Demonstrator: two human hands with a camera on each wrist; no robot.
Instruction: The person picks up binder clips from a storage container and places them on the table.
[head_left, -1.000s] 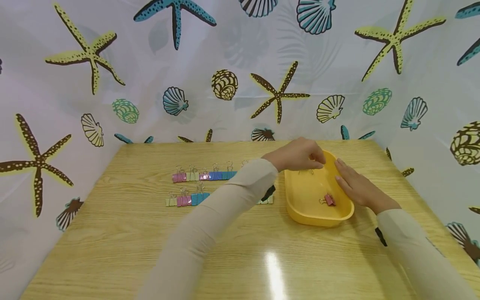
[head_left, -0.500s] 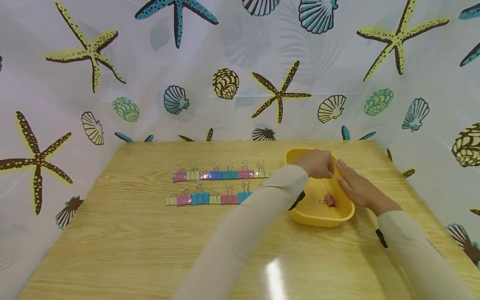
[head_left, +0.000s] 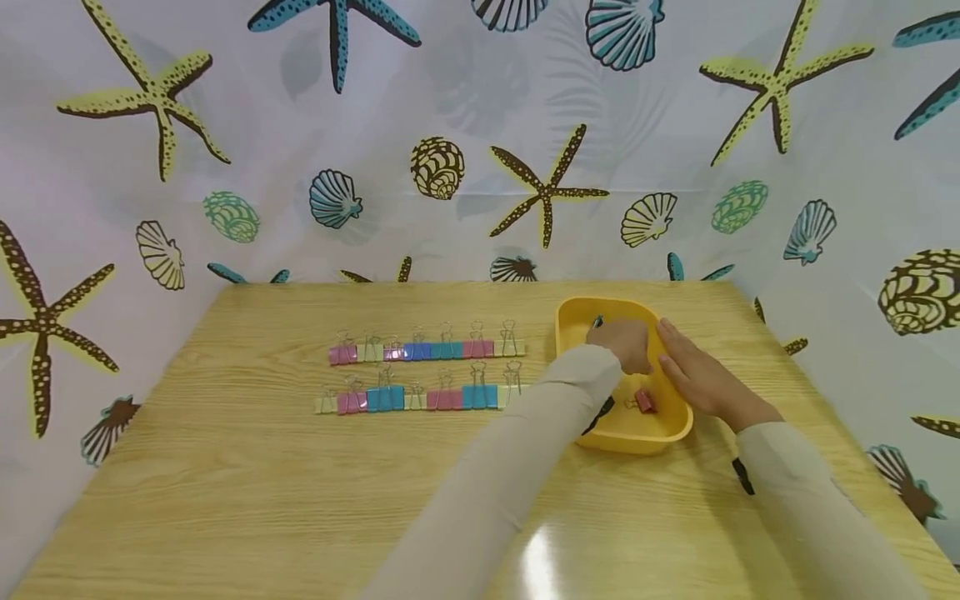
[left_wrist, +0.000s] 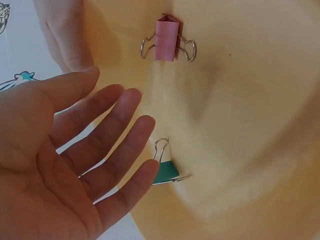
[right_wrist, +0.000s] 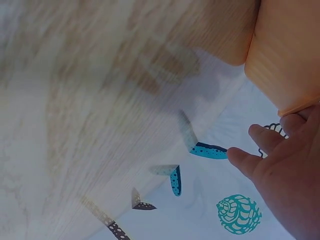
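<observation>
My left hand (head_left: 624, 343) reaches down into a yellow plastic tray (head_left: 633, 444), its fingers spread and slightly bent with nothing between them. Seen from the left wrist, a green binder clip (left_wrist: 166, 172) lies right by the fingertips, partly behind the little finger. A pink binder clip (left_wrist: 166, 40) lies on the tray's bottom beyond the thumb; in the head view this pink clip (head_left: 645, 401) is nearer the front. My right hand (head_left: 697, 371) rests with straight fingers along the tray's right rim; the right wrist view shows its fingers (right_wrist: 245, 162) beside the orange-looking outer wall.
Left of the tray, two rows of coloured binder clips stand side by side on the wooden table (head_left: 262, 483): a back row (head_left: 417, 352) and a front row (head_left: 386, 400). My left sleeve (head_left: 487, 492) covers the front row's right end. A patterned cloth (head_left: 480, 225) hangs behind.
My left hand has moved from over the tray's back left side to lower inside it, nearer the middle. The right hand keeps its place at the rim. The head view has shifted slightly.
</observation>
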